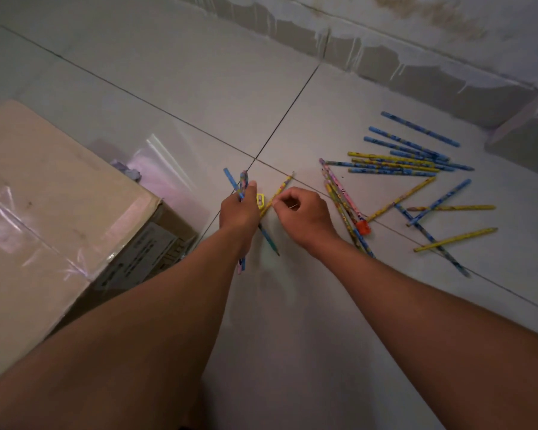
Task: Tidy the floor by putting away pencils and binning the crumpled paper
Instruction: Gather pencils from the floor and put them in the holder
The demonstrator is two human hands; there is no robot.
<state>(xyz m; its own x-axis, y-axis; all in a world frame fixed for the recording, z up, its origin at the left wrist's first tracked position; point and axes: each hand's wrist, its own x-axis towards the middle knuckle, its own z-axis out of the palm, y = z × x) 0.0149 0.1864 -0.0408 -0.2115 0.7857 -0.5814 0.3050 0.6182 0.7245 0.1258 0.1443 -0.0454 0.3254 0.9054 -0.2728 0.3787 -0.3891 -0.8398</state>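
- Two bare hands reach down over a tiled floor (174, 88).
- Well to the left of the left hand (238, 209) stands a cardboard box (53, 187) with clear plastic (168, 162) draped by it; crumpled paper (128, 170) lies against the box's far edge.
- The left hand has its fingers curled round a small bundle of pencils (242, 184), blue and patterned, their ends sticking out above and below the fist.
- Between the hands lies a yellow sharpener (260, 201).
- The right hand (302, 212) pinches a yellow pencil (280, 190) with curled fingertips.
- Just right of that hand sits an orange sharpener (363, 226); beyond it, scattered pencils (401, 164) in blue and yellow lie on the floor.
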